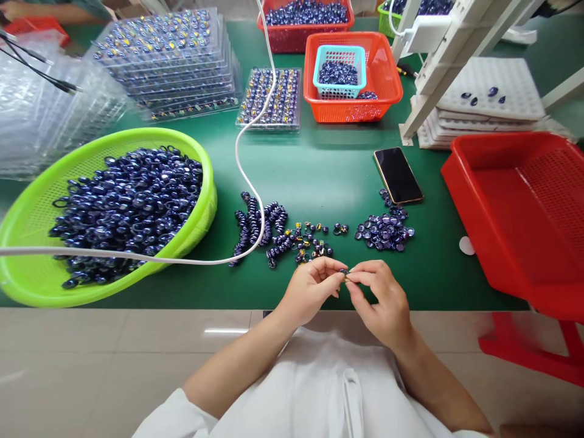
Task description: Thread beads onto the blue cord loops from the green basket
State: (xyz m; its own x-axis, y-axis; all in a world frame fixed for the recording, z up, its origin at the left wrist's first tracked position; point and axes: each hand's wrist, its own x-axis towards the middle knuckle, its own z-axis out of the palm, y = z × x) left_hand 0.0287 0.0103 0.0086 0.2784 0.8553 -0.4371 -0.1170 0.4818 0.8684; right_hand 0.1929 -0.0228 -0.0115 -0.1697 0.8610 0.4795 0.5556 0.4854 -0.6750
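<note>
Near the front edge of the green table (319,164), my left hand (314,286) and my right hand (381,298) meet fingertip to fingertip. Both pinch one small dark piece (344,273), mostly hidden by the fingers. Just beyond my left hand lie small dark pieces with yellow parts (310,240). Rows of dark blue rings (253,222) are lined up to their left. Beyond my right hand is a pile of flat, shiny dark blue pieces (385,231).
A green basket (207,182) of dark blue rings stands left, crossed by a white cable (241,167). Stacked clear trays (182,73), an orange basket (378,103) and white foam sheets (497,79) stand at the back. A phone (398,174) and a red bin (506,213) are right.
</note>
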